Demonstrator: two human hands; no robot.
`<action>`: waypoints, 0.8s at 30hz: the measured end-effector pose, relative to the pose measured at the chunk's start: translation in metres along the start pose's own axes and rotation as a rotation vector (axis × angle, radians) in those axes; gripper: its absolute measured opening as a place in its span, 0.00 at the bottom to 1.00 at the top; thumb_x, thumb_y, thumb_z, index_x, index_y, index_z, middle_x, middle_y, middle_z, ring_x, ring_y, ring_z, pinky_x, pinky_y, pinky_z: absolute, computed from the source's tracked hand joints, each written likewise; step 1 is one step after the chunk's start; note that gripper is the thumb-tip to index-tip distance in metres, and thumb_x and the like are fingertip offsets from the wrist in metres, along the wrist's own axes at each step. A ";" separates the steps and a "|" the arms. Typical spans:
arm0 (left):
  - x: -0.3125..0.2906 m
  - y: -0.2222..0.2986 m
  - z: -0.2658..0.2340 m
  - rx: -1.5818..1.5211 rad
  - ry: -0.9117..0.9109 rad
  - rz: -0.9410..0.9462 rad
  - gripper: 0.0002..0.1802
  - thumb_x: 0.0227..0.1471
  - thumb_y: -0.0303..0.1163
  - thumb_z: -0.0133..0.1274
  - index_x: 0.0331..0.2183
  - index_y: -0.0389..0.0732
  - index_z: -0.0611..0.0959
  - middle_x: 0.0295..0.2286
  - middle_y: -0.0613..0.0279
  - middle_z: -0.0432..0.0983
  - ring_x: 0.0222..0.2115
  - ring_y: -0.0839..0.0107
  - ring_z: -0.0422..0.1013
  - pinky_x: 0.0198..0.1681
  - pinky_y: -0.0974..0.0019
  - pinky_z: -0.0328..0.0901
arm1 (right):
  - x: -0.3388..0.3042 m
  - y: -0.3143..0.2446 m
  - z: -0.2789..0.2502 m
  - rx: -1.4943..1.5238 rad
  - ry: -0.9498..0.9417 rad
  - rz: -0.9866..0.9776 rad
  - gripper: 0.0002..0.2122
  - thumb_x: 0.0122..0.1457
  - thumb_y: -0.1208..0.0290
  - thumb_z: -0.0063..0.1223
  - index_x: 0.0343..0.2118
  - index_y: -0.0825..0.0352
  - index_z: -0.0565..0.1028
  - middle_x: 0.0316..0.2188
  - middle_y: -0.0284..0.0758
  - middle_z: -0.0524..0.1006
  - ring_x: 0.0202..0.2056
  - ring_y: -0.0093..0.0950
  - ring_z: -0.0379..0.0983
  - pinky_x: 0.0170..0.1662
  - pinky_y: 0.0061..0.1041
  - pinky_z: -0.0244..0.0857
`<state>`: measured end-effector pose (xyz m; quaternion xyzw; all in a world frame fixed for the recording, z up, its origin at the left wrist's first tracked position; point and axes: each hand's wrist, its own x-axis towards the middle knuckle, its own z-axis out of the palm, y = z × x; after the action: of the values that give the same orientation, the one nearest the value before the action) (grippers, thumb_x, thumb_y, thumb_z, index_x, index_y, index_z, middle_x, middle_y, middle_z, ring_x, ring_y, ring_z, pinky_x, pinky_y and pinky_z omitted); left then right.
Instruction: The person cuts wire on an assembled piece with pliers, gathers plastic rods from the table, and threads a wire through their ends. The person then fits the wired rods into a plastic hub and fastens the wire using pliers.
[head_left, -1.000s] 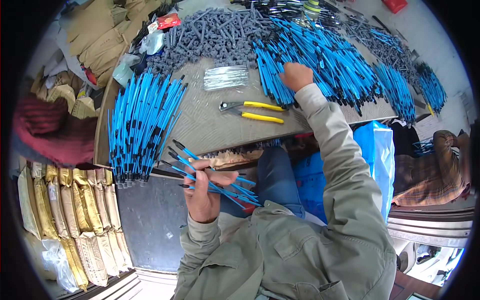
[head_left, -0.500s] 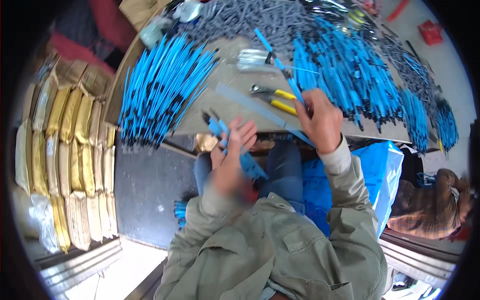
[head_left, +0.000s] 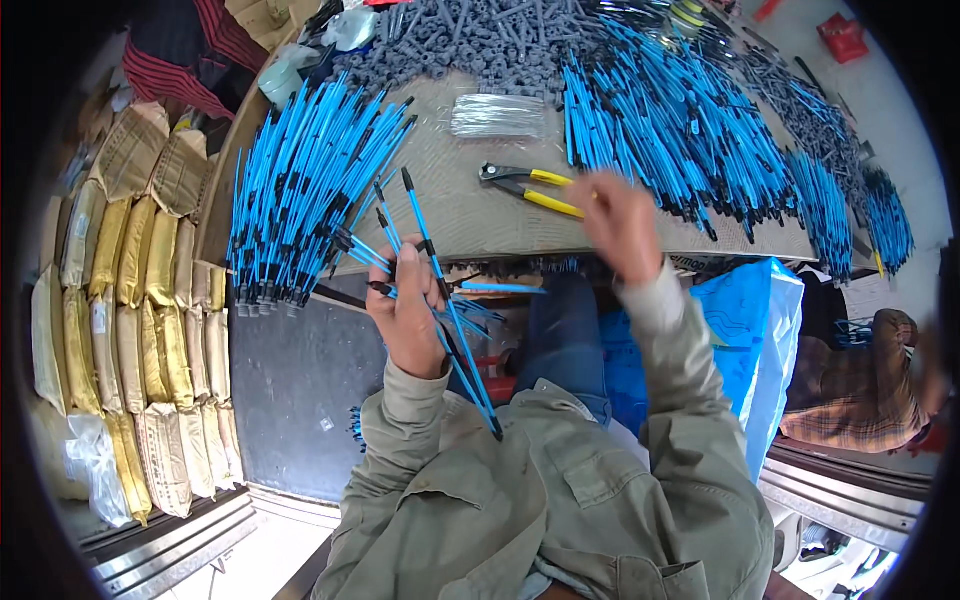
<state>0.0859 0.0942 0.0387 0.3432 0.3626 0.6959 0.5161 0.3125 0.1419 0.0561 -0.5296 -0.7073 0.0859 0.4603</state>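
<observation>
Blue rods (head_left: 459, 322) splay from the left hand (head_left: 408, 325) holding them at nine o'clock; the right hand (head_left: 622, 228), at two o'clock, blurs too much to tell its grip. A slackened hold could drop crossing rods.

The left hand (head_left: 408, 318) is just before the near edge of the table (head_left: 470, 228), on the left part of it, with the thumb pointing up, the fingers bent in a closed hold, and the left forearm (head_left: 408, 410) standing steeply below. The right hand (head_left: 622, 228) is over this same edge, farther to the right, blurred, its fingers not clearly readable, while the right forearm (head_left: 678, 345) reaches forward.
</observation>
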 end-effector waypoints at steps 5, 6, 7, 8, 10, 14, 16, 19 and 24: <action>-0.011 0.018 0.017 -0.004 -0.055 -0.092 0.13 0.56 0.35 0.45 0.38 0.36 0.69 0.22 0.59 0.74 0.14 0.78 0.63 0.16 0.76 0.55 | 0.100 0.132 -0.016 -0.676 0.062 0.142 0.10 0.49 0.62 0.54 0.25 0.64 0.74 0.26 0.39 0.77 0.28 0.40 0.74 0.27 0.39 0.67; -0.014 0.021 0.013 0.006 -0.037 -0.091 0.13 0.56 0.35 0.44 0.39 0.36 0.68 0.23 0.58 0.74 0.14 0.77 0.63 0.16 0.76 0.55 | 0.102 0.137 -0.014 -0.670 0.066 0.133 0.10 0.49 0.62 0.54 0.25 0.64 0.74 0.26 0.39 0.77 0.28 0.40 0.74 0.27 0.39 0.67; -0.015 0.024 0.009 0.002 -0.045 -0.083 0.13 0.56 0.35 0.44 0.39 0.36 0.68 0.23 0.58 0.74 0.14 0.77 0.63 0.16 0.76 0.55 | 0.105 0.139 -0.018 -0.715 0.067 0.151 0.10 0.48 0.62 0.54 0.24 0.63 0.74 0.27 0.39 0.77 0.28 0.41 0.74 0.28 0.40 0.67; -0.014 0.028 0.001 0.001 -0.077 -0.074 0.13 0.57 0.35 0.44 0.40 0.36 0.68 0.24 0.56 0.75 0.14 0.76 0.65 0.16 0.75 0.57 | 0.107 0.142 -0.021 -0.762 0.068 0.171 0.09 0.48 0.62 0.53 0.24 0.63 0.74 0.28 0.38 0.77 0.27 0.42 0.74 0.28 0.40 0.67; -0.016 0.034 -0.007 0.003 -0.129 -0.065 0.14 0.57 0.35 0.43 0.41 0.36 0.66 0.26 0.52 0.76 0.16 0.73 0.68 0.17 0.74 0.60 | 0.109 0.145 -0.021 -0.809 0.065 0.192 0.09 0.48 0.62 0.53 0.23 0.63 0.74 0.28 0.38 0.77 0.27 0.42 0.74 0.28 0.41 0.67; -0.023 0.036 0.021 0.108 -0.072 -0.137 0.15 0.57 0.35 0.42 0.43 0.37 0.65 0.33 0.48 0.76 0.21 0.70 0.73 0.21 0.73 0.65 | 0.120 0.146 -0.015 -0.984 -0.013 0.093 0.09 0.47 0.62 0.53 0.21 0.62 0.73 0.29 0.37 0.77 0.27 0.44 0.74 0.28 0.42 0.67; -0.028 0.032 0.016 0.091 -0.126 -0.159 0.14 0.57 0.35 0.42 0.42 0.37 0.66 0.33 0.47 0.75 0.24 0.68 0.74 0.24 0.71 0.67 | 0.114 0.146 -0.018 -0.975 -0.003 0.149 0.10 0.48 0.61 0.54 0.22 0.63 0.73 0.29 0.37 0.77 0.27 0.39 0.74 0.27 0.38 0.67; -0.029 0.022 0.009 0.069 -0.203 -0.184 0.14 0.57 0.35 0.42 0.41 0.37 0.67 0.35 0.45 0.75 0.29 0.64 0.75 0.29 0.68 0.69 | 0.103 0.121 -0.026 -0.787 0.014 0.154 0.10 0.48 0.61 0.54 0.24 0.63 0.73 0.30 0.37 0.77 0.27 0.37 0.74 0.27 0.35 0.67; -0.027 0.014 0.013 0.005 -0.275 -0.324 0.12 0.57 0.34 0.41 0.40 0.36 0.70 0.35 0.46 0.75 0.33 0.61 0.75 0.36 0.63 0.69 | 0.087 0.103 -0.017 -0.543 -0.043 0.003 0.09 0.50 0.61 0.53 0.28 0.61 0.76 0.31 0.36 0.77 0.27 0.35 0.75 0.27 0.33 0.67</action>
<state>0.0971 0.0668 0.0543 0.3732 0.3411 0.5495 0.6651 0.3921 0.2516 0.0517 -0.6329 -0.7133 -0.0948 0.2859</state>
